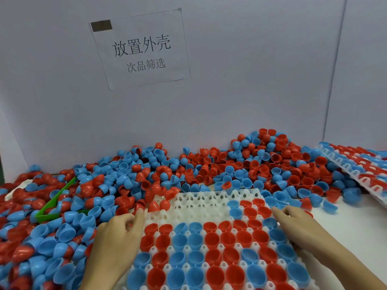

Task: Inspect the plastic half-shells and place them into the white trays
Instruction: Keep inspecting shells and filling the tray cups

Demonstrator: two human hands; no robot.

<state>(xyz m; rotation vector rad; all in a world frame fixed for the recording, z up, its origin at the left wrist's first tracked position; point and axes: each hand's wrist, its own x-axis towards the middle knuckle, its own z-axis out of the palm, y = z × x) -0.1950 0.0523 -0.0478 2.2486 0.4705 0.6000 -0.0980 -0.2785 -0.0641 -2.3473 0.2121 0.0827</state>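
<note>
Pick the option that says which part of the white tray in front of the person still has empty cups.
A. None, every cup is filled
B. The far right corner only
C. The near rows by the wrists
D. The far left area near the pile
D: the white tray shows bare cups in its far left area, while the near rows hold red and blue half-shells.

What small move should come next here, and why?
Probably the left hand picks a shell from the pile beside it and seats it in an empty far cell of the tray; near rows are full, and neither hand clearly holds one.
</note>
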